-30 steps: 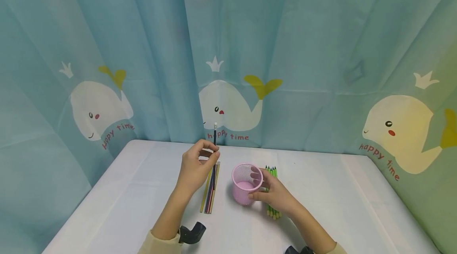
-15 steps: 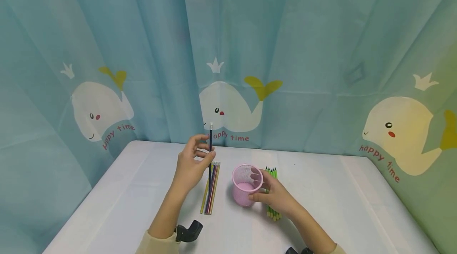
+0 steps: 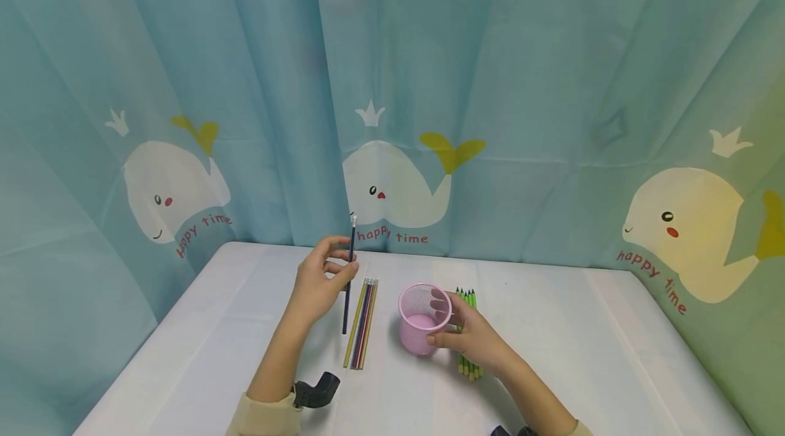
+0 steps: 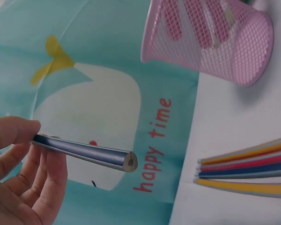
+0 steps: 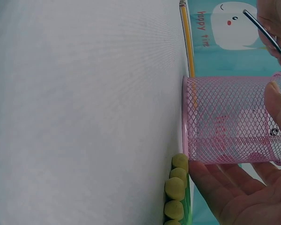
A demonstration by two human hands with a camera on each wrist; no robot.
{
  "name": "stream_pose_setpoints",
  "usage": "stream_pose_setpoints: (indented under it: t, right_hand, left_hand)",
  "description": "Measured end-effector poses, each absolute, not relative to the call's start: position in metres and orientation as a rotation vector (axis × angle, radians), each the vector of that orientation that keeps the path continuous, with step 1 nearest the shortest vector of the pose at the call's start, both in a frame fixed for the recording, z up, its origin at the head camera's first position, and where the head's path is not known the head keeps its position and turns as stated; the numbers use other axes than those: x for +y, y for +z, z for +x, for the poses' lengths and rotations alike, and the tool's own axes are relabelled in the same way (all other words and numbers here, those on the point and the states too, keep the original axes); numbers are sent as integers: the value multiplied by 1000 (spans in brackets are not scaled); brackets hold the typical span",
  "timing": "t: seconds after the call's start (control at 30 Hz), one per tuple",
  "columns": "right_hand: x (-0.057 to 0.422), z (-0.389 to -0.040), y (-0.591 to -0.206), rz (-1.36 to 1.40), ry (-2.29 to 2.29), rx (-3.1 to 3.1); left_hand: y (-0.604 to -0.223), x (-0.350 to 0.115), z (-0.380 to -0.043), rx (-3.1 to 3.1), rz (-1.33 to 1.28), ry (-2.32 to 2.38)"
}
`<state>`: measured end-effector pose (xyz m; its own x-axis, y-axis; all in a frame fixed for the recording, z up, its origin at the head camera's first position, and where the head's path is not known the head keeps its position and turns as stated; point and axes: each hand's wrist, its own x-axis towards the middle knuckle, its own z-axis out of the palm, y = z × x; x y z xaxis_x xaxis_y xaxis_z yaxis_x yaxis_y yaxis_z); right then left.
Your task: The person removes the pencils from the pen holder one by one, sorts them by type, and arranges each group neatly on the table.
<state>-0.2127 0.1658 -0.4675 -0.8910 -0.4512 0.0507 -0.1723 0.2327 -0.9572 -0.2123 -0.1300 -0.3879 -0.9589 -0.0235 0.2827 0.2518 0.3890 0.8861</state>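
Note:
My left hand [image 3: 315, 288] pinches a dark blue pencil [image 3: 346, 306] between thumb and fingers. White eraser end up, the pencil stands nearly upright; its blunt, unsharpened end [image 4: 130, 161] faces the left wrist camera. Just right of it lies a bundle of pencils [image 3: 362, 327] in yellow, red and blue, side by side on the table. My right hand [image 3: 477, 335] grips a pink mesh pen holder [image 3: 416, 339] from its right side, thumb in front and fingers behind the mesh. Upright and without pencils inside, the holder stands on the table.
Several green pencils [image 3: 471, 366] with dark sharpened tips lie partly under my right hand, their yellowish eraser ends [image 5: 174, 188] toward me. The white table [image 3: 589, 354] ends at a blue-green curtain [image 3: 527, 82] with whale prints.
My left hand has moved left with the blue pencil, which no longer overlaps the bundle in the head view and now leans slightly. The right hand and pen holder have kept their place.

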Motion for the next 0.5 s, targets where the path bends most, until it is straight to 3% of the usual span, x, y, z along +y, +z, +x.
stream_pose_setpoints:
  t: [0.5]
  right_hand:
    - [165,-212,-467,-586,-1711,2267]
  left_hand:
    - [-405,-141,-222,-2505,-108,-1595]
